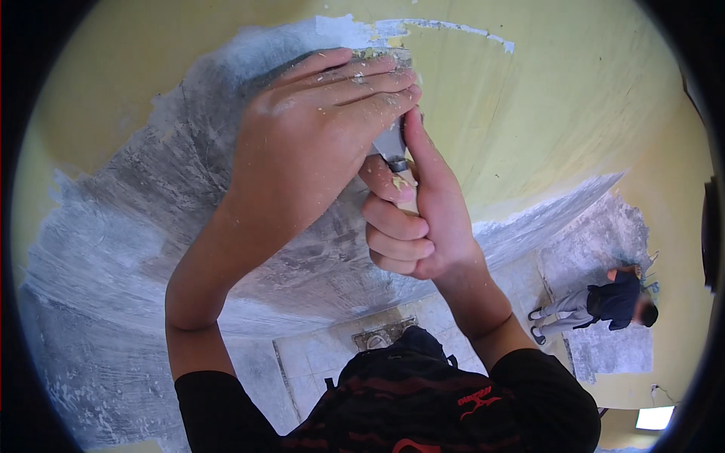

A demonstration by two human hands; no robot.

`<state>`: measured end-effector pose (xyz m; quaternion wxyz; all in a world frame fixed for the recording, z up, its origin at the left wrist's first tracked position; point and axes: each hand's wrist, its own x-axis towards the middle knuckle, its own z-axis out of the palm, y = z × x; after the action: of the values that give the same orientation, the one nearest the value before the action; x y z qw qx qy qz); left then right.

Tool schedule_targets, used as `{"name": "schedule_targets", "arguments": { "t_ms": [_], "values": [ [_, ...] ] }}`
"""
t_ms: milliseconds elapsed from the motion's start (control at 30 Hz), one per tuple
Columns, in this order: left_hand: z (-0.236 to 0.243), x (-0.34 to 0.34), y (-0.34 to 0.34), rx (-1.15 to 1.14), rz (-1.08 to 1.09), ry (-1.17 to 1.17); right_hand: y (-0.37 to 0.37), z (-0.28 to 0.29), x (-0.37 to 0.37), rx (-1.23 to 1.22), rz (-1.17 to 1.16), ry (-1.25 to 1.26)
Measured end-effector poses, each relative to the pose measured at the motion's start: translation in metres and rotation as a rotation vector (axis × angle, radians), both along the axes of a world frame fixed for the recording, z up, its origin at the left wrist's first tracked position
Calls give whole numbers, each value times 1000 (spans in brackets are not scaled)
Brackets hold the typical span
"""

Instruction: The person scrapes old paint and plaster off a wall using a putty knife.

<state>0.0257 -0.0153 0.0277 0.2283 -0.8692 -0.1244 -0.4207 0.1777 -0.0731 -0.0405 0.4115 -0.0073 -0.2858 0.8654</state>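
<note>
My right hand [445,211] is closed around the pale handle of a scraper [391,143], its thumb stretched up along the metal blade. Over the upper part of the blade lies my left hand [317,121], fingers extended and pressed flat. The blade's front edge meets a wall with yellow-green paint [544,106] on the right and a bare grey patch [200,113] on the left. Paint crumbs cling to my fingers and the blade. Most of the blade is hidden under my left hand.
A thin scraped streak [476,32] curves across the paint above my hands. Further off at the right, another person [615,302] in a dark top and light trousers is at a partly stripped wall. Pale tiled floor [310,362] lies below, with a drain-like fitting [374,340].
</note>
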Motion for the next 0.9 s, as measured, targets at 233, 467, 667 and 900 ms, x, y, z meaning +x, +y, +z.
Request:
{"name": "schedule_targets", "arguments": {
  "t_ms": [233, 467, 667, 900],
  "values": [
    [1, -2, 6, 61, 6, -20, 18, 2, 6, -12, -23, -45],
    [-10, -1, -1, -28, 8, 48, 2, -11, 5, -68, -4, -36],
    [3, 2, -1, 46, 1, -7, -3, 7, 9, -62, 15, -33],
    [0, 7, 0, -47, -4, 9, 5, 0, 13, -3, 47, -10]
  ]
}}
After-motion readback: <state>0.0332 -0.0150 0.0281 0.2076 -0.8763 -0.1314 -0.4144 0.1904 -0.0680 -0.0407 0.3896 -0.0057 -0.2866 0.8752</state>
